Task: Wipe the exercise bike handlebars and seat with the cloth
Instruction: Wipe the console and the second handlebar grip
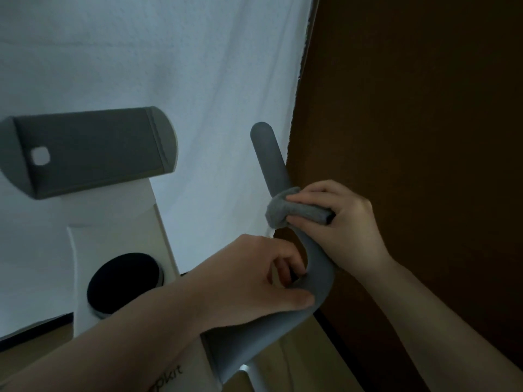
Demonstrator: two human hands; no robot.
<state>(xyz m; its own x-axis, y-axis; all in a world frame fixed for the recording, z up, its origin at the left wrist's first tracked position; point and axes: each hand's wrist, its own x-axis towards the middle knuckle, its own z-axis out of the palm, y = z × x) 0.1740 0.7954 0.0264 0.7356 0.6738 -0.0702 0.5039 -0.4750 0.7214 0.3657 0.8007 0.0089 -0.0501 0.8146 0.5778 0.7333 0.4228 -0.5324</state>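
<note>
The bike's right handlebar (pixel 270 157) is a grey padded bar that rises from a curved bend low in the head view up to a rounded tip. My right hand (pixel 342 222) grips a grey cloth (pixel 283 210) wrapped round the bar about halfway up. My left hand (pixel 254 275) holds the bend of the same handlebar lower down, thumb along its near side and fingers curled through the loop. The seat is out of view.
A grey tablet holder (pixel 90 151) tops the white bike column (pixel 119 222), which carries a black round knob (pixel 124 278). A white curtain (pixel 169 66) hangs behind, and a dark brown wall (pixel 424 108) stands to the right. Wooden floor (pixel 297 357) shows below.
</note>
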